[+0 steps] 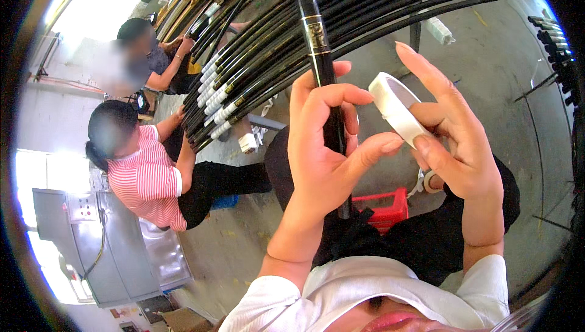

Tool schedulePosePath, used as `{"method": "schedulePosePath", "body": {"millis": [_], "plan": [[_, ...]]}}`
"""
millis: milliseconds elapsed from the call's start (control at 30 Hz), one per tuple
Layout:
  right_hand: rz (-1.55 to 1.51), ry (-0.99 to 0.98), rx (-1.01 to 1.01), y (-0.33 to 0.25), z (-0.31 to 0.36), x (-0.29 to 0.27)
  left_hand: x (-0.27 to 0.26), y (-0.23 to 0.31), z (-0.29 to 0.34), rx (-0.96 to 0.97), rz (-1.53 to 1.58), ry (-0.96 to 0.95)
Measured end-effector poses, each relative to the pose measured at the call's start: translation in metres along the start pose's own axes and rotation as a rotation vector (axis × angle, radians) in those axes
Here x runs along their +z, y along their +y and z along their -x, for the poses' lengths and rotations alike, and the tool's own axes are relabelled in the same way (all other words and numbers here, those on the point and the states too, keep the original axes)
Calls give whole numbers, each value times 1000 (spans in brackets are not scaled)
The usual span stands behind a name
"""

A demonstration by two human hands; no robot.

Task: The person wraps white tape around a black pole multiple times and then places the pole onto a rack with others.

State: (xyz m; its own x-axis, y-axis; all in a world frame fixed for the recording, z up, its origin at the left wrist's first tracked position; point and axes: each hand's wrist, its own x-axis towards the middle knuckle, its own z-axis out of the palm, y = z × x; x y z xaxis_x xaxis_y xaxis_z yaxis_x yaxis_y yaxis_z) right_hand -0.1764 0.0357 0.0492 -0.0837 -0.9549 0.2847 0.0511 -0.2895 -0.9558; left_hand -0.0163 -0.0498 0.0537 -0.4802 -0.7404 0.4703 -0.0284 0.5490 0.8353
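Note:
Fingers of my left hand (pixel 320 149) wrap round a long glossy black rod (pixel 315 36) with a gold-patterned band, which stands nearly upright in front of me. My right hand (pixel 460 134) grips a roll of white tape (pixel 393 107) between thumb and fingers, with one finger stretched upward. The left index fingertip meets the edge of the roll or lies very close to it. The left thumb points toward the roll from below. Any loose end of tape is too small to make out.
Many black rods (pixel 365 12), several with white-wrapped ends (pixel 214 97), lie side by side on a rack ahead. Two people sit at the left, one in a striped shirt (pixel 146 161). A red plastic stool (pixel 382 210) is by my legs. More rods (pixel 554 51) stand far right.

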Motion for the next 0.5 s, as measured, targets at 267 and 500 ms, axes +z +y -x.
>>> {"method": "schedulePosePath", "body": {"millis": [267, 500], "plan": [[213, 38, -22, 7, 6, 4, 1, 6, 7, 11, -97, -47], [279, 127, 130, -1, 5, -1, 10, -3, 26, 59, 79, 33]]}}
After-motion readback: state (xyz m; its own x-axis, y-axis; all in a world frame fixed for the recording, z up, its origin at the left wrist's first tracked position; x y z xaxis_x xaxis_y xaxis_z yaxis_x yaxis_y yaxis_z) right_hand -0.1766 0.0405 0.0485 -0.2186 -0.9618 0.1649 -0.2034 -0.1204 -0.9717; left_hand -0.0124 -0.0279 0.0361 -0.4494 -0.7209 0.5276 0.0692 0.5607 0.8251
